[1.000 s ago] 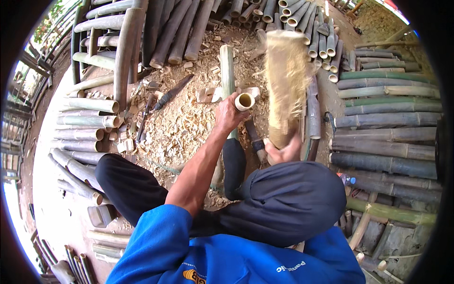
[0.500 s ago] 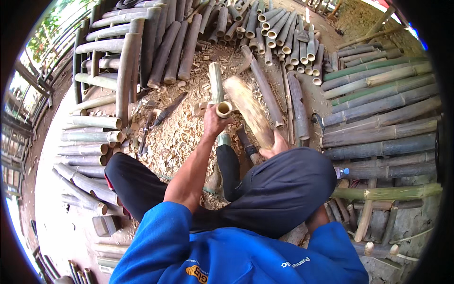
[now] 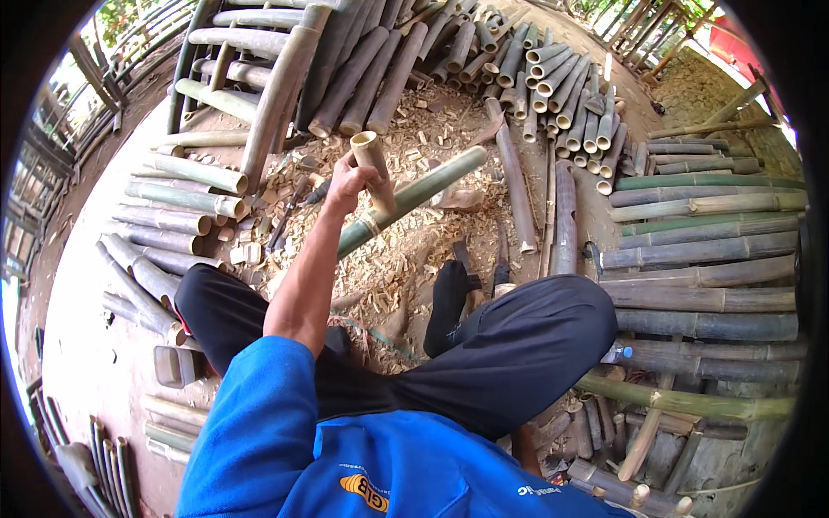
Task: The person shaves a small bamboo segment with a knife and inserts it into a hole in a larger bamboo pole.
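My left hand (image 3: 348,185) is wrapped round a short, pale brown bamboo tube (image 3: 371,160), whose open end faces up. The tube's lower end meets the side of a longer green bamboo pole (image 3: 432,184); I cannot tell how the two are joined. Raised over the wood chips, the pole slants up to the right, away from my forearm. Part of my right arm shows low beside my thigh, but the hand itself is out of sight. Between my legs lie dark-bladed tools (image 3: 502,263), partly covered by my foot and knee.
Wood chips (image 3: 414,242) cover the ground ahead, with a pale wooden block (image 3: 459,199) among them. Bamboo poles (image 3: 699,299) lie stacked at the right. More cut tubes (image 3: 566,95) are piled at the far side, and others (image 3: 194,201) lie left. A plastic tub (image 3: 175,367) sits near my left knee.
My left hand has moved left and farther out with the bamboo, and the green pole has swung from upright to slanting right. My right hand and the pale wooden club have left view.
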{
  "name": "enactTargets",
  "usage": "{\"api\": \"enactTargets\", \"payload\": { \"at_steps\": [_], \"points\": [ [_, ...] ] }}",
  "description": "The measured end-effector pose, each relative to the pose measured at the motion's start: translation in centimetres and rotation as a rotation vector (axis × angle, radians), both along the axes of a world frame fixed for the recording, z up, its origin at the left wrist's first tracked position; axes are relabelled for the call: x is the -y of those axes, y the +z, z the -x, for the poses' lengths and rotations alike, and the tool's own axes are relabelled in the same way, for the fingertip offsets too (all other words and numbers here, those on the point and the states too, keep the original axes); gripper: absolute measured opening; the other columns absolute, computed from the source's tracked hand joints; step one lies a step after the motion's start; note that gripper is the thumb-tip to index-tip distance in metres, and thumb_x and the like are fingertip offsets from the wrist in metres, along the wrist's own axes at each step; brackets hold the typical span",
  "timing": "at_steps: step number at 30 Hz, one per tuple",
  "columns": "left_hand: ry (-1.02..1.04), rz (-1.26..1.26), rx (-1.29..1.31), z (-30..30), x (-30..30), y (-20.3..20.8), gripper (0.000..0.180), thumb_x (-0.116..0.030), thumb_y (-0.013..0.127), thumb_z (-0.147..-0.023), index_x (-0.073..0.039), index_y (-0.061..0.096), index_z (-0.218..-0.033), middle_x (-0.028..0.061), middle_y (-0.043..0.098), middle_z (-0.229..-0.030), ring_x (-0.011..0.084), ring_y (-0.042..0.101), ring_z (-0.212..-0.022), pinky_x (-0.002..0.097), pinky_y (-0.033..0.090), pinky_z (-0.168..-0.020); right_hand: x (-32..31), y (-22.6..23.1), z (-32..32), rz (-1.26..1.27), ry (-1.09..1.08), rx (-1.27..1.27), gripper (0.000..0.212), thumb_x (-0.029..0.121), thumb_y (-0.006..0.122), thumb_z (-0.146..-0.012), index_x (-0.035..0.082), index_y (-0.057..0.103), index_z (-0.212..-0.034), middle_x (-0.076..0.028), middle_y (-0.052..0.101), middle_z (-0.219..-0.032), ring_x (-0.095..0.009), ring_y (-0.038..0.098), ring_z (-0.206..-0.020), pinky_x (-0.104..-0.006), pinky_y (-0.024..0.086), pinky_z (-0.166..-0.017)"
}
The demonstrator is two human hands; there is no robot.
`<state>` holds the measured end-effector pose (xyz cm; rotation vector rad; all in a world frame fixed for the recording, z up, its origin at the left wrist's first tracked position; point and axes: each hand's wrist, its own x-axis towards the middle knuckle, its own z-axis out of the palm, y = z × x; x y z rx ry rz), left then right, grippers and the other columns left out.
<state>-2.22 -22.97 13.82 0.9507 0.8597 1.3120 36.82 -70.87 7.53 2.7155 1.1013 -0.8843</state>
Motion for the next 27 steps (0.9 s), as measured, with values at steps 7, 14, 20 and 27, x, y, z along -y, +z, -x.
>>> {"api": "enactTargets", "payload": {
  "at_steps": [7,14,20,27],
  "points": [
    [-0.239,0.09,0.105,0.3,0.3,-3.6,0.05,0.007,0.062,-0.059,0.001,0.066,-0.109,0.0093,0.069,-0.099,0.0219,0.064,-0.088,0.0316,0.052,-0.076,-0.3,0.2,-0.3,0.026,0.009,0.003,0.074,0.025,0.08,-0.077,-0.003,0.049,-0.138,-0.026,0.059,-0.131,-0.038,0.06,-0.122,-0.0451,0.047,-0.102],
    [-0.109,0.101,-0.114,-1.2,-0.2,-7.5,0.062,0.0,0.065,-0.062,-0.001,0.063,-0.124,0.0073,0.067,-0.107,0.0183,0.062,-0.096,0.0329,0.05,-0.086,-4.2,-0.3,0.4,0.01,0.078,-0.009,0.07,0.026,0.079,-0.08,-0.002,0.049,-0.137,-0.026,0.057,-0.133,-0.036,0.058,-0.124,-0.0447,0.047,-0.103],
    [-0.095,0.072,-0.347,-4.7,-2.4,-8.2,0.062,-0.013,0.086,-0.066,-0.001,0.061,-0.122,0.0102,0.068,-0.111,0.023,0.065,-0.099,0.039,0.052,-0.091,-9.8,-1.4,-0.1,-0.021,0.144,-0.026,0.068,0.027,0.077,-0.082,-0.001,0.05,-0.137,-0.025,0.056,-0.135,-0.035,0.057,-0.126,-0.0444,0.046,-0.105],
    [-0.075,0.265,-0.339,-7.6,-5.8,-13.3,0.077,-0.026,0.087,-0.066,0.003,0.054,-0.13,0.0196,0.068,-0.114,0.029,0.068,-0.102,0.0416,0.054,-0.092,-22.3,-3.4,-0.5,-0.14,0.341,-0.04,0.065,0.027,0.076,-0.085,-0.001,0.05,-0.137,-0.024,0.054,-0.137,-0.033,0.055,-0.128,-0.044,0.045,-0.106]
  ]
}}
